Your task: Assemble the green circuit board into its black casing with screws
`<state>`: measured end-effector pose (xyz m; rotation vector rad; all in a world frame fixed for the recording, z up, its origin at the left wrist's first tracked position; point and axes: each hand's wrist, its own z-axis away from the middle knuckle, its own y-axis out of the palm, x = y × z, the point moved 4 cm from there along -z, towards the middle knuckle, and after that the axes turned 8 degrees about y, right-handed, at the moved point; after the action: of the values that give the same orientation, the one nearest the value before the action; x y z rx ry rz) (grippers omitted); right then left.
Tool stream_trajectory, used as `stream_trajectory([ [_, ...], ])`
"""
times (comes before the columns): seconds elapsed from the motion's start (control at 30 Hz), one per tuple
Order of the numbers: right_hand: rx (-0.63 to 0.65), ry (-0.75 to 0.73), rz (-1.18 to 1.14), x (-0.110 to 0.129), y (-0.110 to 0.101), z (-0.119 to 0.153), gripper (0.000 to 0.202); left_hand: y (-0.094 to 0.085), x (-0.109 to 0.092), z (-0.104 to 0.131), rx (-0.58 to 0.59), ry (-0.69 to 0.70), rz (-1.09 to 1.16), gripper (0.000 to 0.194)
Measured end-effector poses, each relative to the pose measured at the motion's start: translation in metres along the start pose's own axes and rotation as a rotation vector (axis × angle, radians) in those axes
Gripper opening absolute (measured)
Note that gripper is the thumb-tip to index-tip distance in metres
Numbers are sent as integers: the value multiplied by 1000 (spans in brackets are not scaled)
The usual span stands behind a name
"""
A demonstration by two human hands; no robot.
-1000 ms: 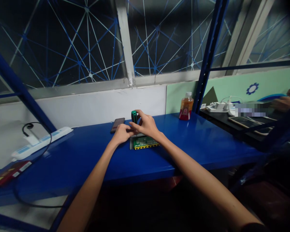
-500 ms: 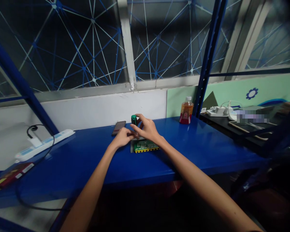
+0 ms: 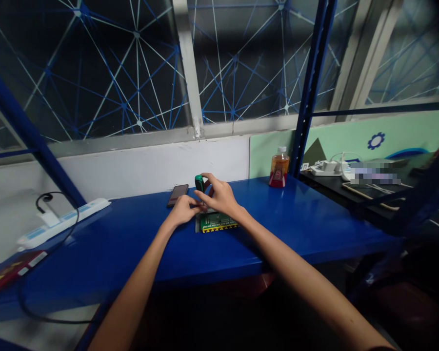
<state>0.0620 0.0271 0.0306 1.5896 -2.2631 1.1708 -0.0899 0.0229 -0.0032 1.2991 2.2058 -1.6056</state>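
A green circuit board [image 3: 217, 222] with a yellow-and-black front edge lies on the blue table, partly covered by my hands. Above its back left corner stands an upright green-handled screwdriver [image 3: 199, 183]. My right hand [image 3: 221, 195] holds the screwdriver handle between thumb and fingers. My left hand [image 3: 183, 209] is low at the board's back left, fingertips pressed together near the screwdriver's lower end; what they hold, if anything, is too small to make out.
A phone [image 3: 177, 195] lies behind my left hand. A bottle [image 3: 279, 168] stands at the back right of the blue table [image 3: 131, 253]. On the left are a power strip [image 3: 66, 222], a black cable and a red box [image 3: 14, 270]. White chargers sit on a black desk at right.
The whole view has shifted slightly. Both hands stay at the board, and my right hand is still on the screwdriver, whose handle is tilted or turned a little differently.
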Motion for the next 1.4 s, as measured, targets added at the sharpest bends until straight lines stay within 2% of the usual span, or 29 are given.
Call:
stream_trajectory([
  [0.3, -6, -5, -56, 5, -4, 2, 58, 1, -8, 0, 77, 71, 96, 20],
  [0.5, 9, -7, 18, 8, -6, 3, 56, 4, -9, 0, 100, 47, 131, 21],
  [0.83, 11, -44, 52, 12, -7, 6, 59, -1, -5, -1, -6, 35, 80, 19],
  [1.4, 40, -56, 67, 6, -1, 4, 56, -1, -12, -1, 8, 16, 104, 20],
])
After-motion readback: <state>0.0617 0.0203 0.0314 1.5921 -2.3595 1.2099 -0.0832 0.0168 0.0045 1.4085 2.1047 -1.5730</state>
